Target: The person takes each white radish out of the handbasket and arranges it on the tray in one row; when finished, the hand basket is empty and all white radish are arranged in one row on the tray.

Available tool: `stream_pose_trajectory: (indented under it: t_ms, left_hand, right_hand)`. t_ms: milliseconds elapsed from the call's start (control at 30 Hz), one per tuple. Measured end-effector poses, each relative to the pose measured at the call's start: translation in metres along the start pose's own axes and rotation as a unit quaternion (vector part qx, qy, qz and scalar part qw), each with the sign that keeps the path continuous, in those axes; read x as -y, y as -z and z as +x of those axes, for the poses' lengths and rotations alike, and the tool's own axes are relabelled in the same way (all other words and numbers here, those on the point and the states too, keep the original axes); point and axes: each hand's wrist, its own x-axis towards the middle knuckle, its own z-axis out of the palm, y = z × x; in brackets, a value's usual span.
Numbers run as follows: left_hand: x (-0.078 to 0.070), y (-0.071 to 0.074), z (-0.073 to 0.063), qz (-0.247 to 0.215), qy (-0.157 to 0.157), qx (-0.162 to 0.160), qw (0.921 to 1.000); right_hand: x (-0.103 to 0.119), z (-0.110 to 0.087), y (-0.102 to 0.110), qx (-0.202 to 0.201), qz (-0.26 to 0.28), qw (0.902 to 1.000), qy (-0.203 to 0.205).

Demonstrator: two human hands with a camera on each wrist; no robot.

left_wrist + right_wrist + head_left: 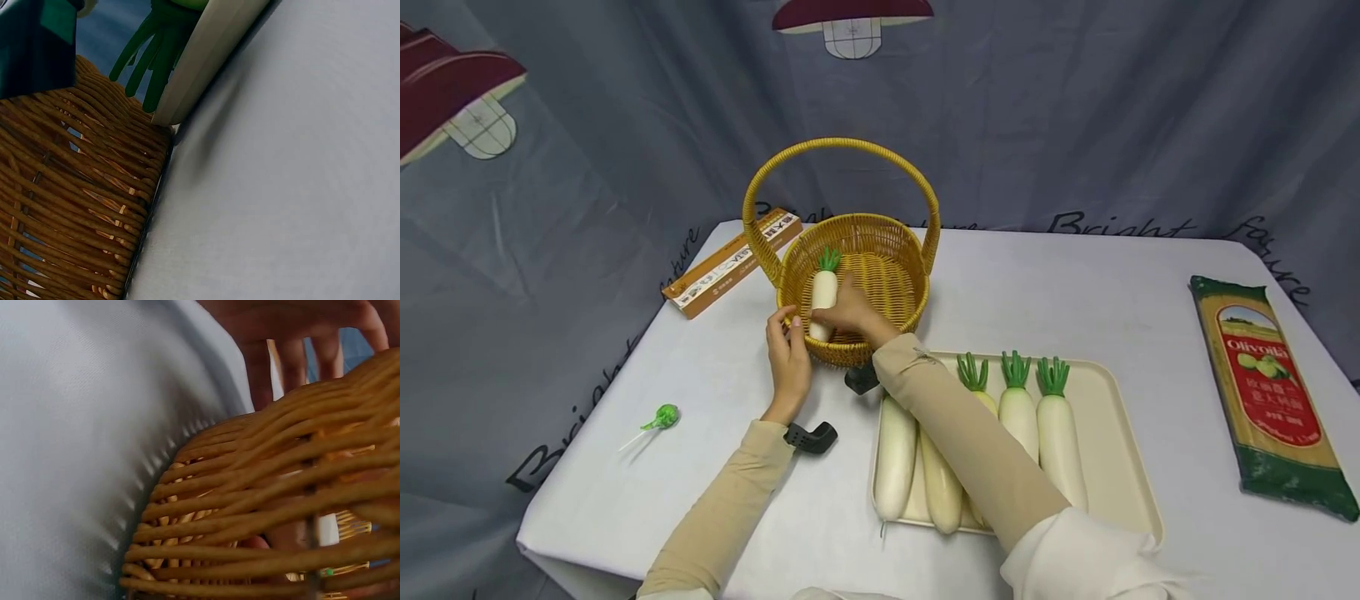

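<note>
In the head view a white radish with a green top lies inside the left part of a yellow wicker basket. My right hand reaches over the near rim and grips the radish, its thumb across the lower half. Just outside the rim, my left hand touches the basket's near left side. Its fingers extend downward beyond the weave in the right wrist view. The left wrist view has the basket wall but not that hand. Weave mostly hides the right fingers in the right wrist view.
Several white radishes lie on a beige tray below my right forearm. A pasta bag is at the right. A long brown box lies behind the basket's left, and a green lollipop rests at the left.
</note>
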Motion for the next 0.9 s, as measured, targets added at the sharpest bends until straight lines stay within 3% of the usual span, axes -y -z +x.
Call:
stream_pose_trajectory:
  t_ms: [167,267,433,500,667,900]
  left_hand:
    - [-0.002,-0.001,0.0,-0.012,0.009,0.005,0.9999]
    - [-0.014,-0.001,-0.002,-0.016,0.013,0.008,0.9998]
    - [-0.036,0.001,-0.009,-0.009,0.012,0.006,0.9999]
    - [-0.038,0.001,-0.009,-0.006,0.01,0.005,0.9999]
    - [-0.04,0.002,-0.01,0.0,0.006,0.005,1.0]
    - [-0.038,0.004,-0.009,0.001,0.005,0.007,1.0]
  right_hand:
    - [0.0,0.002,-0.001,-0.005,-0.026,0.9996,-0.004]
    - [-0.001,0.004,-0.001,-0.009,-0.027,0.9996,0.006]
    - [-0.001,0.004,0.002,0.0,0.02,0.9997,0.013]
    - [-0.002,0.004,0.003,0.006,0.042,0.9991,0.01]
    - [-0.002,0.004,0.009,0.051,0.095,0.9939,-0.024]
    - [-0.001,0.002,0.013,0.118,0.156,0.9784,-0.066]
